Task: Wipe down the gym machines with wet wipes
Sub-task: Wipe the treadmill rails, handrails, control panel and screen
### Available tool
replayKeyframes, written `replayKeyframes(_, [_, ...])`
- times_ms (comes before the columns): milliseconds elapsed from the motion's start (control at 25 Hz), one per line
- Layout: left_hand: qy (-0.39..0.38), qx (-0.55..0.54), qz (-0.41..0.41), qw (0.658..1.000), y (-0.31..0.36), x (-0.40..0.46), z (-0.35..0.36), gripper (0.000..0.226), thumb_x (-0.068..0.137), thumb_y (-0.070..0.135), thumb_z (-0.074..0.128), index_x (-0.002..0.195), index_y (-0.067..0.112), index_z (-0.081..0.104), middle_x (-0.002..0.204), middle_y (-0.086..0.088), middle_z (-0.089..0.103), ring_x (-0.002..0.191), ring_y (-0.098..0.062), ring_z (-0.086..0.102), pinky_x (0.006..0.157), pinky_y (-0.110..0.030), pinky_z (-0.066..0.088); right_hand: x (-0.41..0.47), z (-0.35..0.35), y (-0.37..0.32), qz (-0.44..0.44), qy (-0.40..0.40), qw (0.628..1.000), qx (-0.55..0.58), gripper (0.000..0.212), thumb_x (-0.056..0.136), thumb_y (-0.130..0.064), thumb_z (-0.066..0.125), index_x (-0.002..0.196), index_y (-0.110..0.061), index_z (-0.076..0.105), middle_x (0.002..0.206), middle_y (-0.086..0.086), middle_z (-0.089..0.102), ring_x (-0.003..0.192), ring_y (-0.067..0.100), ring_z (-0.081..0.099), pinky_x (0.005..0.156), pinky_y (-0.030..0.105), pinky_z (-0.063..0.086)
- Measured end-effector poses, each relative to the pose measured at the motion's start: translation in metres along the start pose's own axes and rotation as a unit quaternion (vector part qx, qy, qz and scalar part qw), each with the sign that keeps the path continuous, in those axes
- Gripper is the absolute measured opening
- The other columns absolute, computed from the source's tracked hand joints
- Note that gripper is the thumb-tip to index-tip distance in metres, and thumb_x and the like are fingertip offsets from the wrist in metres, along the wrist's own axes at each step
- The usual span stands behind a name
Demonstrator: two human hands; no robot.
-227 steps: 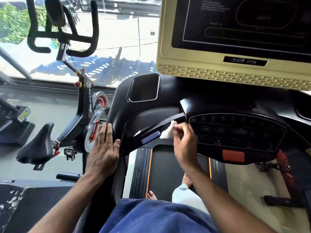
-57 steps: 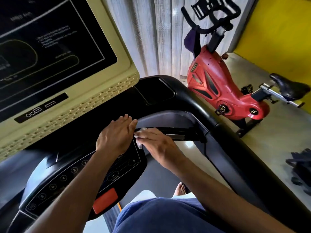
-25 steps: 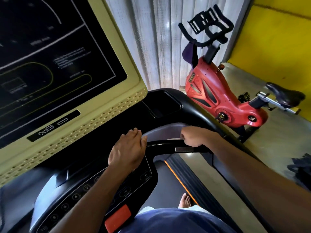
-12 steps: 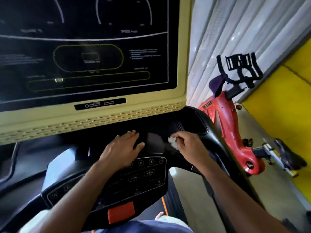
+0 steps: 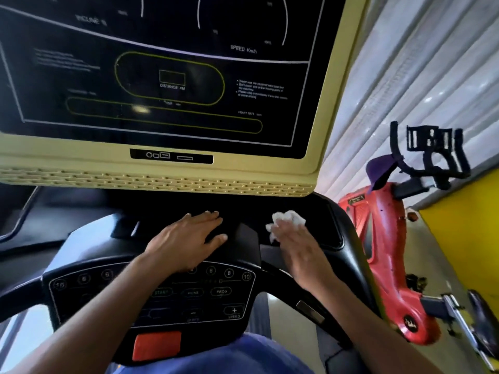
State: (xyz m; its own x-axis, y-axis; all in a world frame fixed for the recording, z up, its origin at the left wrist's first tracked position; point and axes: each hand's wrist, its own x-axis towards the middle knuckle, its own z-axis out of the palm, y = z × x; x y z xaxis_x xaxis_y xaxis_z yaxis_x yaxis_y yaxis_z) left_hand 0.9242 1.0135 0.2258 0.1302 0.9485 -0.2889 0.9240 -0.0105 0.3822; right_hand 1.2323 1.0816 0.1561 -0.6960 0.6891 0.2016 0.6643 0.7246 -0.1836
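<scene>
Pressing a crumpled wet wipe (image 5: 287,219) onto the treadmill console (image 5: 81,244), the right hand (image 5: 299,249) lies flat-fingered; the left hand (image 5: 186,242) rests spread above keys marked "HOME" and "PROG", under a display (image 5: 172,76) reading "DISTANCE KM".

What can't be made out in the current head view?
- Right hand fingers: hidden under the wet wipe, so the grip is unclear.
- Keypad middle: covered by the left hand and forearm.
- Screen small text: too blurred to read.
- Red exercise bike: seat end cut off by the right edge.
</scene>
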Motion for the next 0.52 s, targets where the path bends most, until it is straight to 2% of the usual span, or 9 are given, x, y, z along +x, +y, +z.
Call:
replayKeyframes(80, [0.005,0.002,-0.013,1.0,0.004,0.001,-0.002,0.065,0.104,0.064,0.028,0.163,0.036,0.022,0.169,0.019,0.012,0.156,-0.007,0.012,0.125,-0.03,0.01,0.044,-0.002,0.002,0.06,-0.052,0.996,-0.032,0.057,0.101,-0.029,0.033,0.154,-0.009,0.041,0.161,0.01,0.039,0.153,0.024,0.025,0.127,0.044,0.017])
replayKeyframes(160, [0.019,0.013,-0.02,1.0,0.004,-0.001,-0.001,0.074,0.098,0.073,0.018,0.162,0.036,0.025,0.169,0.02,0.014,0.155,-0.004,0.015,0.125,-0.031,0.014,0.09,-0.003,-0.015,0.113,-0.108,0.988,0.004,0.065,0.097,-0.041,0.023,0.154,-0.013,0.037,0.155,0.008,0.044,0.149,0.026,0.029,0.127,0.044,0.015])
replayKeyframes(240, [0.058,0.028,-0.039,0.997,-0.002,-0.012,0.005,0.094,0.088,0.085,-0.002,0.161,0.035,0.031,0.168,0.018,0.021,0.154,-0.002,0.02,0.126,-0.032,0.018,0.093,-0.003,-0.032,0.066,-0.135,0.986,0.073,0.067,0.097,-0.044,0.021,0.155,-0.015,0.037,0.158,0.006,0.04,0.151,0.025,0.027,0.127,0.041,0.015])
replayKeyframes(320, [0.09,0.038,-0.07,0.993,-0.011,-0.024,0.013,0.095,0.088,0.082,-0.005,0.159,0.033,0.036,0.166,0.017,0.027,0.153,-0.001,0.023,0.126,-0.03,0.018,0.054,-0.01,-0.035,-0.002,-0.157,0.979,0.127,0.066,0.1,-0.043,0.023,0.16,-0.017,0.033,0.168,0.0,0.024,0.157,0.015,0.013,0.129,0.035,0.007])
replayKeyframes(360, [0.103,0.041,-0.08,0.991,-0.013,-0.029,0.016,0.093,0.09,0.081,-0.003,0.158,0.033,0.038,0.164,0.016,0.031,0.152,-0.001,0.026,0.125,-0.028,0.017,0.027,-0.014,-0.028,-0.023,-0.139,0.982,0.123,0.062,0.103,-0.041,0.026,0.159,-0.016,0.034,0.169,-0.001,0.022,0.158,0.014,0.012,0.129,0.036,0.008])
replayKeyframes(440, [0.123,0.051,-0.091,0.987,-0.014,-0.034,0.017,0.088,0.093,0.079,0.001,0.156,0.032,0.042,0.162,0.016,0.036,0.15,-0.001,0.03,0.125,-0.028,0.019,0.004,-0.011,0.002,-0.032,-0.092,0.993,0.06,0.059,0.105,-0.038,0.029,0.158,-0.011,0.036,0.168,0.005,0.025,0.157,0.022,0.018,0.127,0.044,0.015])
replayKeyframes(520, [0.126,0.056,-0.092,0.986,-0.015,-0.033,0.018,0.086,0.094,0.077,0.004,0.155,0.032,0.044,0.16,0.015,0.039,0.149,-0.001,0.033,0.124,-0.028,0.022,0.03,-0.008,0.02,0.054,-0.114,0.992,-0.012,0.069,0.103,-0.047,0.018,0.162,-0.011,0.024,0.17,0.008,0.017,0.158,0.027,0.01,0.128,0.047,0.01])
